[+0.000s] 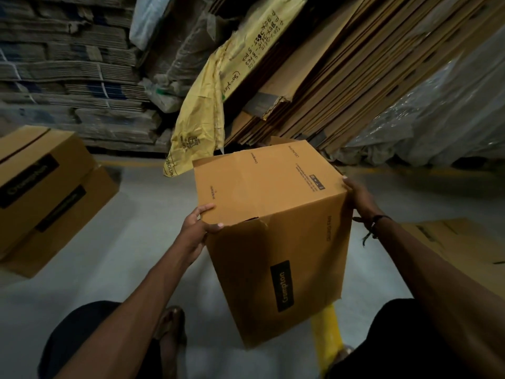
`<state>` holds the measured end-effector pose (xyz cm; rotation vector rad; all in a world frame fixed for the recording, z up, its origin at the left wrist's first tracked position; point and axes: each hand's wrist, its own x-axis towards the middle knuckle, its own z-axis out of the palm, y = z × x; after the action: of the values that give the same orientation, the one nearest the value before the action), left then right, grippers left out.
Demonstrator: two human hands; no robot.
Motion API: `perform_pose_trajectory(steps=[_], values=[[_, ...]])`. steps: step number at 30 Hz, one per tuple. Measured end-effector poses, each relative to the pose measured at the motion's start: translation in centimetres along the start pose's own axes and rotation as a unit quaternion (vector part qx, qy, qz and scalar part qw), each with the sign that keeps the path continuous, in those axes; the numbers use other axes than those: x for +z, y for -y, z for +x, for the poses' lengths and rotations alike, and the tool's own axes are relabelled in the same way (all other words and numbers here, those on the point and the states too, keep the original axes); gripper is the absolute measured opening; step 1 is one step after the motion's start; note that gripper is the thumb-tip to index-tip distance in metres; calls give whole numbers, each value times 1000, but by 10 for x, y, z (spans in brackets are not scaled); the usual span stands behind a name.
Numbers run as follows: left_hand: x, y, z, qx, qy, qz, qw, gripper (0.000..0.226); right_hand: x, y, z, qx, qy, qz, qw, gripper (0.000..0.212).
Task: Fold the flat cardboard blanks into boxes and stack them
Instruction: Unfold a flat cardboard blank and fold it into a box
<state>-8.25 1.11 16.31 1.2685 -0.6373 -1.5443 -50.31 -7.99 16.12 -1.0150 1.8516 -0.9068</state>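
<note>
Folded box [273, 209], left hand [198, 228] gripping corner, right hand [358, 199] on far edge

Single head-worn wide-angle view — looks forward and steeply down, close over both forearms; left hand [200, 228] and right hand [358, 199] mid-frame, floor [131, 242] beneath, knees at bottom edge.

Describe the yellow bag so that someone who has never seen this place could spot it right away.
Find the slanting pile of flat cardboard sheets at the back. The yellow bag hangs down its left edge, just above the box held in both hands. It alone is crinkled, shiny yellow with handwriting; everything near it is brown cardboard or clear plastic.
</note>
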Motion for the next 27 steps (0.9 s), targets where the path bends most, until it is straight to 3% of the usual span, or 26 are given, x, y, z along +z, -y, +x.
perform_pose_trajectory(steps=[4, 7, 9, 11, 13, 17, 21, 27], values=[[-7, -5, -1, 7, -14, 19, 1000, 67, 3, 16, -1, -136, -47, -144, 979, 80], [-9, -5, -2, 4, -3, 13, 1000, 69, -3, 37, -5, -244, -63, -306, 918, 77], [-9, -4, -1, 4, 2, 7, 1000, 70, -9, 47, -3, -261, -51, -411, 872, 80], [-10, -4, 1, 8, 6, 2, 1000, 71, -16, 54, -3, -241, -31, -496, 834, 97], [-11, -2, 2, 9, 15, -2, 1000, 71, -21, 57, -4, -216, -11, -534, 817, 112], [-11, 5, 2, 1, 23, 11, 1000, 74, -26, 58, -4, -139, 23, -478, 867, 103], [-11, 4, -1, 2, 21, 16, 1000, 73, -27, 52, -11, -135, 45, -363, 921, 79], [-7, 4, -8, 12, 24, 29, 999, 74, -34, 57, -29, -130, 48, -337, 931, 71]])
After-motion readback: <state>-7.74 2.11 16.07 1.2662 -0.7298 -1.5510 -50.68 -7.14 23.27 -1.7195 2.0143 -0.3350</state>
